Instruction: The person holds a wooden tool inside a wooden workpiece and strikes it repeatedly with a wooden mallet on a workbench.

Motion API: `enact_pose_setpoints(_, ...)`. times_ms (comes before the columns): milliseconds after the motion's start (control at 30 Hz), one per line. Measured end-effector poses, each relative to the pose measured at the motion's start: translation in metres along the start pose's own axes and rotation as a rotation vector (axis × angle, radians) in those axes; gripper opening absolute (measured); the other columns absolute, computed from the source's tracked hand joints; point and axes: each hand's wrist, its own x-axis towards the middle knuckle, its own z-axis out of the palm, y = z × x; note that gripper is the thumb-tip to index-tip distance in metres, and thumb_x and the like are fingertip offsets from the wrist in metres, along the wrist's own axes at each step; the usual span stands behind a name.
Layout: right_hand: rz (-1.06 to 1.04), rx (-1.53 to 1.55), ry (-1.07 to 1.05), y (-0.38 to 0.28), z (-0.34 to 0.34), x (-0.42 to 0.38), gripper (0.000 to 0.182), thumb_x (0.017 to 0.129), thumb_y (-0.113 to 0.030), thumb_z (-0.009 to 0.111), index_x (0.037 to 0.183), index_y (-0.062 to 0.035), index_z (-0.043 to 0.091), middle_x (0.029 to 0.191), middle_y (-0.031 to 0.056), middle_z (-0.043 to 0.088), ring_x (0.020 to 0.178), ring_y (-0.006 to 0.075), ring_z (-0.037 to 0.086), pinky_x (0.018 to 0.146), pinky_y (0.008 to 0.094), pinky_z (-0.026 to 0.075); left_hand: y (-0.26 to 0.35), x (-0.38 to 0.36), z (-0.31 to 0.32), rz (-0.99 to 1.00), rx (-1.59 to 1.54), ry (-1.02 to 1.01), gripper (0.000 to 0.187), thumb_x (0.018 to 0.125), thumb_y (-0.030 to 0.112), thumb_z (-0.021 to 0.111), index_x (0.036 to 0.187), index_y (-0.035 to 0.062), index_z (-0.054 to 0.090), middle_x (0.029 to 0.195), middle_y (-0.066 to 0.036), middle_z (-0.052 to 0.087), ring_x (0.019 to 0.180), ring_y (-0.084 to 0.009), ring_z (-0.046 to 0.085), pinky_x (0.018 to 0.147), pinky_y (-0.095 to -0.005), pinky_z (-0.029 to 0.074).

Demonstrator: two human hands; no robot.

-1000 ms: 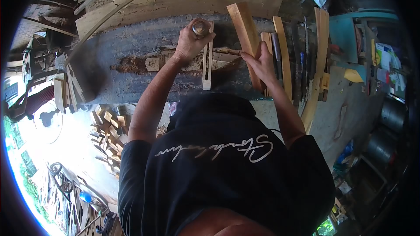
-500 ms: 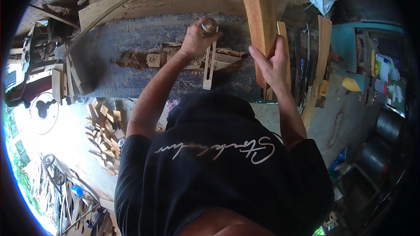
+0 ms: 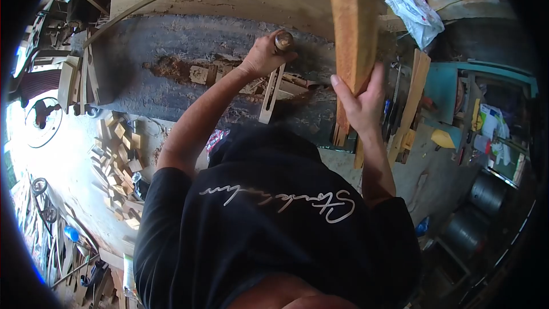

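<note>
My left hand [image 3: 266, 56] is closed around the round-ended handle of a chisel [image 3: 284, 40], seen nearly end-on from above; its blade is hidden. Beneath that hand, a narrow, pale wooden strip [image 3: 266, 110] with a long slot lies across the dark, worn workbench [image 3: 189, 34]. My right hand [image 3: 366, 100] grips the lower, narrower part of a thick wooden mallet [image 3: 354, 28]. The broad end of the mallet is raised, to the right of the chisel and apart from it.
A rough hollow [image 3: 171, 71] in the bench holds wood scraps and chips. Long boards [image 3: 229, 0] lie along the far side. A plastic bag [image 3: 413, 8] sits at the back right. Cut wooden blocks [image 3: 120, 160] are heaped on the floor at left.
The whole view has shifted and tilted slightly. My right hand and the mallet have moved a little right, away from the chisel. My left hand keeps its hold over the slotted strip.
</note>
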Motion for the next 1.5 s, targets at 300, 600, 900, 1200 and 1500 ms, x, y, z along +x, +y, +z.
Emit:
enact_pose_setpoints(300, 0.127, 0.079, -0.072, 0.026, 0.011, -0.017, 0.053, 0.079, -0.02, 0.078, 0.116, 0.0009, 0.047, 0.099, 0.0162, 0.062, 0.089, 0.0265, 0.064, 0.078, 0.0371, 0.051, -0.001, -0.001, -0.003, 0.061, 0.021, 0.056, 0.036, 0.079, 0.02, 0.08, 0.105, 0.0051, 0.06, 0.091, -0.01, 0.069, 0.084, -0.0147, 0.065, 0.081, -0.0323, 0.052)
enact_pose_setpoints(600, 0.147, 0.063, -0.114, 0.026, 0.014, -0.018, 0.053, 0.079, -0.022, 0.078, 0.116, 0.0008, 0.047, 0.102, 0.0162, 0.062, 0.091, 0.0265, 0.064, 0.08, 0.0376, 0.051, -0.004, -0.003, 0.001, 0.061, -0.023, 0.03, 0.037, 0.08, 0.02, 0.079, 0.107, 0.0054, 0.058, 0.091, -0.011, 0.069, 0.084, -0.0159, 0.065, 0.081, -0.0326, 0.052)
enact_pose_setpoints(900, 0.086, 0.043, -0.101, 0.013, 0.012, -0.011, 0.053, 0.08, -0.022, 0.078, 0.117, -0.0001, 0.046, 0.1, 0.0154, 0.061, 0.09, 0.0253, 0.064, 0.079, 0.0374, 0.051, -0.002, -0.004, 0.001, 0.113, -0.012, 0.025, 0.037, 0.082, 0.021, 0.077, 0.109, 0.0049, 0.058, 0.093, -0.013, 0.07, 0.088, -0.0187, 0.068, 0.082, -0.0342, 0.053)
enact_pose_setpoints(1200, -0.171, -0.005, 0.023, -0.005, 0.007, 0.004, 0.057, 0.08, -0.022, 0.078, 0.118, 0.0014, 0.043, 0.101, 0.0155, 0.058, 0.085, 0.0236, 0.063, 0.073, 0.0357, 0.051, -0.003, -0.004, 0.001, 0.104, -0.014, 0.003, 0.037, 0.082, 0.021, 0.077, 0.111, 0.0067, 0.058, 0.091, -0.011, 0.069, 0.086, -0.0195, 0.069, 0.081, -0.0349, 0.054)
enact_pose_setpoints(1500, 0.062, -0.094, -0.294, 0.003, 0.008, 0.013, 0.049, 0.081, -0.026, 0.076, 0.112, -0.0036, 0.046, 0.091, 0.0185, 0.065, 0.082, 0.0323, 0.068, 0.073, 0.0401, 0.053, -0.018, 0.0, -0.004, 0.108, -0.087, 0.018, 0.037, 0.082, 0.022, 0.078, 0.109, 0.0051, 0.06, 0.091, -0.007, 0.069, 0.086, -0.0119, 0.064, 0.081, -0.0331, 0.053)
